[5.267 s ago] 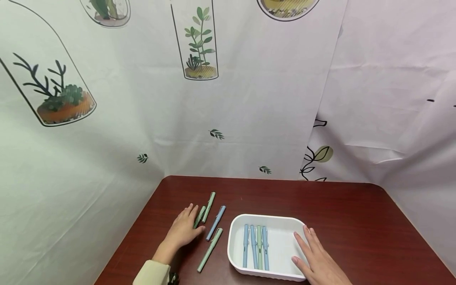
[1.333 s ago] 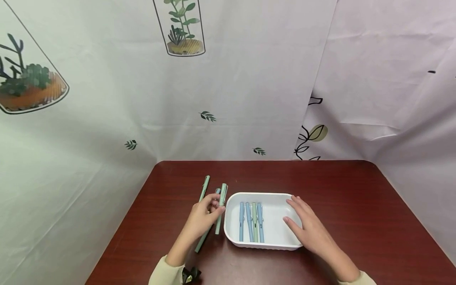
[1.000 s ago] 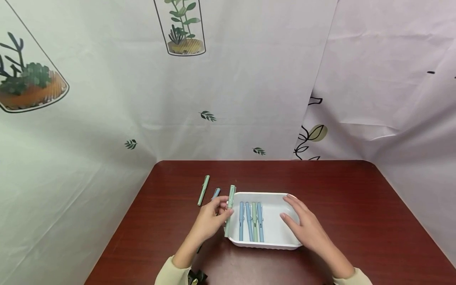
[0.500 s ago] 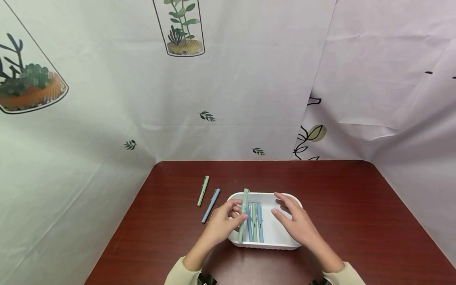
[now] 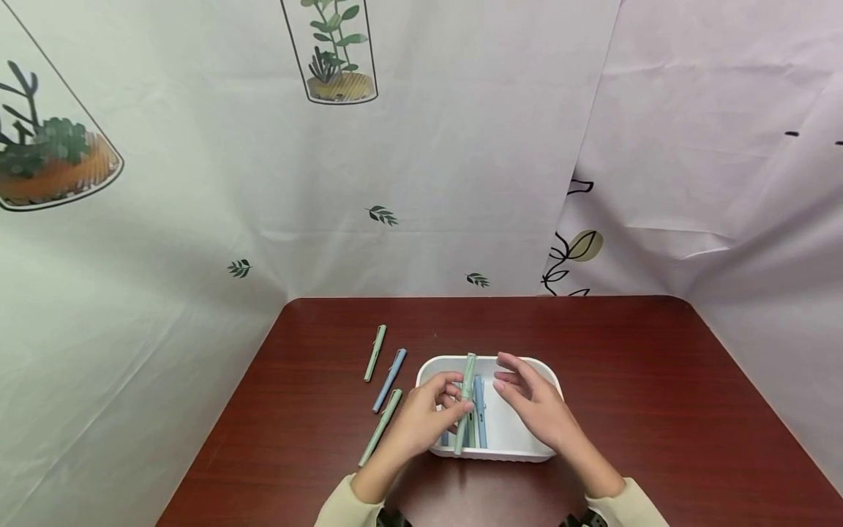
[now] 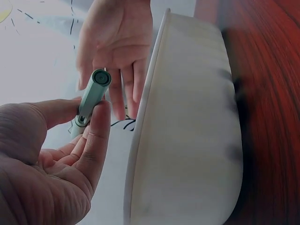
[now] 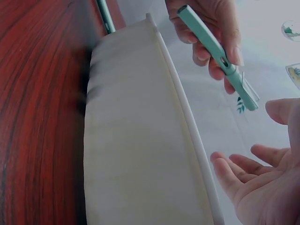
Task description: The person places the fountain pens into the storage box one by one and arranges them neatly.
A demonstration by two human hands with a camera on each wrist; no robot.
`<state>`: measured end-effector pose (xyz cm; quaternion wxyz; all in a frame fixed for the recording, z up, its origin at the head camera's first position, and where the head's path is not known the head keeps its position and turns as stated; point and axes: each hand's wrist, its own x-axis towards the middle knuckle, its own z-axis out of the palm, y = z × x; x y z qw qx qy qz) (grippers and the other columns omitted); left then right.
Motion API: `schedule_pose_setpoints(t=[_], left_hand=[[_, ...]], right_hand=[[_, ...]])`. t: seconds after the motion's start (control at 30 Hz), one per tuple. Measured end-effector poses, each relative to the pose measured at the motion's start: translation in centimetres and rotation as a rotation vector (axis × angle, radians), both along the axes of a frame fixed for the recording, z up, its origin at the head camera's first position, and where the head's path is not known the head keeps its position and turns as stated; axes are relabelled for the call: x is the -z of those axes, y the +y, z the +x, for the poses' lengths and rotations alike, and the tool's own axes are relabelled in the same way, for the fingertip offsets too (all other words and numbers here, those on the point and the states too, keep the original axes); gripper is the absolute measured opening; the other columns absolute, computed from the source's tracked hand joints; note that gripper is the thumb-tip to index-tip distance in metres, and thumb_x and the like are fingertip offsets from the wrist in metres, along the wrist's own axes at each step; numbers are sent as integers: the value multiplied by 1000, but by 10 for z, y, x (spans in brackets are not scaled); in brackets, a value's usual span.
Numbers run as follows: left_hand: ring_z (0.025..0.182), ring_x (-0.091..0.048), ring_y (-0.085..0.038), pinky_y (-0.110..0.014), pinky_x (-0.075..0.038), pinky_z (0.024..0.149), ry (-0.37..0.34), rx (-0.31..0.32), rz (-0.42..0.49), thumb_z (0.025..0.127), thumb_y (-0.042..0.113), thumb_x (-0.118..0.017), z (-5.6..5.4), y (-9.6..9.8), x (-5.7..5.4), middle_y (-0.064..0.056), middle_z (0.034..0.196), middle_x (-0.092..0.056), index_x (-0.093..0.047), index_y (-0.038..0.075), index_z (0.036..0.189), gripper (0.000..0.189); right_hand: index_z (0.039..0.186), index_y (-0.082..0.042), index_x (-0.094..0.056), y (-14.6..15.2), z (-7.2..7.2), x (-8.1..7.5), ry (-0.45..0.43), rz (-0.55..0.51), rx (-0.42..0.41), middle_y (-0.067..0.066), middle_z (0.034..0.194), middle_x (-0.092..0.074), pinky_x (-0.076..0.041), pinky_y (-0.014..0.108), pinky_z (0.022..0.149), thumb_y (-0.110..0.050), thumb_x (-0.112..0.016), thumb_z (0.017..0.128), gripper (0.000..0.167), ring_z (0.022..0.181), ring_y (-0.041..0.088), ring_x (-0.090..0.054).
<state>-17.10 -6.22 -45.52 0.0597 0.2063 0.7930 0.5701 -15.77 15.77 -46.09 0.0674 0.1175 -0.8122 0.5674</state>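
My left hand (image 5: 428, 417) pinches a green pen (image 5: 468, 377) between thumb and fingers, holding it tilted above the white tray (image 5: 527, 454). The left wrist view shows the end of that green pen (image 6: 96, 89) between thumb and fingertip. My right hand (image 5: 541, 410) hovers over the tray's right part with its fingers loosely bent and nothing in them; in the right wrist view this hand (image 7: 267, 178) is apart from the held pen (image 7: 213, 47). Inside the tray lie several pens, among them a blue pen (image 5: 481, 417); the left hand hides some of them.
Left of the tray, a green pen (image 5: 375, 353), a blue pen (image 5: 390, 380) and another green pen (image 5: 380, 428) lie on the dark red table (image 5: 626, 380). A white patterned cloth (image 5: 421, 168) hangs behind the table.
My left hand has carried the green pen rightward from beside the tray to above it. My right hand has shifted left over the tray. The pens on the table have come into fuller view.
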Motion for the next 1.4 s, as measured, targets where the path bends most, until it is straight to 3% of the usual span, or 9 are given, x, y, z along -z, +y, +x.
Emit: schedule_pose_setpoints(t=[0.23,0.5,0.73,1.1,1.4], left_hand=[[68,-65,-3,-25,-58,56,-7,22,18,91,11,-75,1,7,2,-10,95,-70,-62,-1,127,39],[67,-64,-3,-25,-57,56,-22,52,41,91,9,-74,2,12,1,-11,95,-71,-61,-2,126,39],[68,-64,-1,-24,-57,56,-10,65,21,92,9,-75,3,16,1,-11,95,-72,-61,-1,125,37],[67,-63,-3,-24,-57,54,-50,60,42,91,6,-75,6,24,0,-9,95,-72,-63,2,124,36],[67,-64,-3,-24,-57,56,-38,62,27,91,9,-75,7,29,-1,-5,93,-70,-63,5,121,33]], right_hand=[[145,-2,-50,-3,-2,0,-27,-42,-24,23,141,-57,-51,20,94,-18,-63,101,49,123,34,-63],[147,-5,-50,-5,-4,-1,-123,-87,-18,15,142,-58,-50,24,97,-23,-64,101,51,124,28,-62],[144,-5,-53,-5,-5,-2,-144,-80,-6,15,137,-61,-50,27,97,-25,-64,101,49,122,27,-63],[135,1,-59,-6,-9,-4,-198,-131,21,11,110,-68,-54,26,87,-22,-65,100,41,93,14,-69],[125,12,-55,-6,-13,-8,-264,-273,-12,10,96,-68,-57,27,80,-13,-64,100,36,82,12,-67]])
